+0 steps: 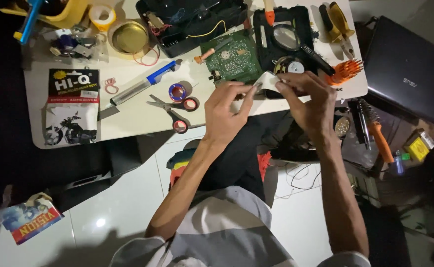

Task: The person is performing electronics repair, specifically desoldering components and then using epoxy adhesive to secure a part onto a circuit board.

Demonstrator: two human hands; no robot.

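Both hands, left hand [225, 111] and right hand [308, 101], are pinching a small white strip [267, 80] taut between closed fingers, above the green circuit board [233, 58] on the white bench [128, 116]

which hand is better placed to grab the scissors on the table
Left. The left hand is nearer the scissors, which lie just off to its left. The right hand is farther off on the other side, pinching the white strip.

Dim overall — light falls from above onto the white table [128, 118], which is the brightest patch, while the frame's edges sink into near black. A small glare spot shines on the floor tile [100, 222]. The forearms cast soft shadows. Wide-lens bending curves the table's rim — focus is fairly sharp centrally.
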